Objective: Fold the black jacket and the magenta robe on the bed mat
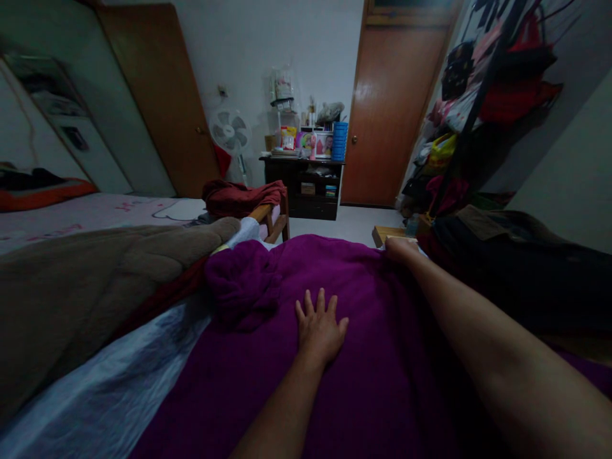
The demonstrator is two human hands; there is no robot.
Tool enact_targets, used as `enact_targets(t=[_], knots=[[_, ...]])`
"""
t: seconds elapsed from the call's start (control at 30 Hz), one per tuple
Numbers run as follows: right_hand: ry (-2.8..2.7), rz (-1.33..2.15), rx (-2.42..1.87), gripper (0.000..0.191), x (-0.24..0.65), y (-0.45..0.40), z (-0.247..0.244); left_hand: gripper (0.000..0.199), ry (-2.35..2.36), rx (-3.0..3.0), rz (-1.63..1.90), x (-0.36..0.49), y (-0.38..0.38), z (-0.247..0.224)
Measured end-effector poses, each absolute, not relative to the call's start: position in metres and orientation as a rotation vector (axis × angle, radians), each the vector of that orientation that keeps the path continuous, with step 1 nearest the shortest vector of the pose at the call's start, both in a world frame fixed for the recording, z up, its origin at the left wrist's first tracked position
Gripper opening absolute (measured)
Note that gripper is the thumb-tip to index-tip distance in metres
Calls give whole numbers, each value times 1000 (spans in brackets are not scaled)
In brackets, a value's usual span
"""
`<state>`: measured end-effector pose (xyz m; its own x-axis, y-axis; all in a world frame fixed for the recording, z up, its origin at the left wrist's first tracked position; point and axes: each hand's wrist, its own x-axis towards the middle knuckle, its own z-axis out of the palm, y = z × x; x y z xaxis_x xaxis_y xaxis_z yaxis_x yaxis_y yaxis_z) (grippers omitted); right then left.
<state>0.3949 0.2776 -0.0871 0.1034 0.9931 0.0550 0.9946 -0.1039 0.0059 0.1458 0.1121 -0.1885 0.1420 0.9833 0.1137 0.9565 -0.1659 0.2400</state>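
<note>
A large purple cloth (pixel 363 357) lies spread out before me, with a bunched-up part at its left. My left hand (pixel 319 325) rests flat on its middle, fingers spread. At the cloth's far right edge is my right hand (pixel 400 250), its fingers curled down over the edge and partly hidden, gripping the cloth. Light blue bedding (pixel 138 357) shows from beneath at the left.
A brown fuzzy blanket (pixel 95 287) lies at the left. Dark clothes (pixel 535 268) are piled at the right, below hanging bags (pixel 516 89). Beyond the cloth stand a wooden bed frame (pixel 283 220), a dark cabinet (pixel 303 204) and a fan (pixel 231 131).
</note>
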Motion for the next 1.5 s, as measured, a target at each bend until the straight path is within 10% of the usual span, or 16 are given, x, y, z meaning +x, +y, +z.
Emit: enact_targets(t=[0.67, 1.5], knots=[[-1937, 5, -2341, 38, 331, 294, -166, 64, 1945, 2272, 395, 146, 113, -189], [-1607, 341, -2388, 38, 308, 283, -150, 60, 1969, 2281, 457, 147, 111, -188]])
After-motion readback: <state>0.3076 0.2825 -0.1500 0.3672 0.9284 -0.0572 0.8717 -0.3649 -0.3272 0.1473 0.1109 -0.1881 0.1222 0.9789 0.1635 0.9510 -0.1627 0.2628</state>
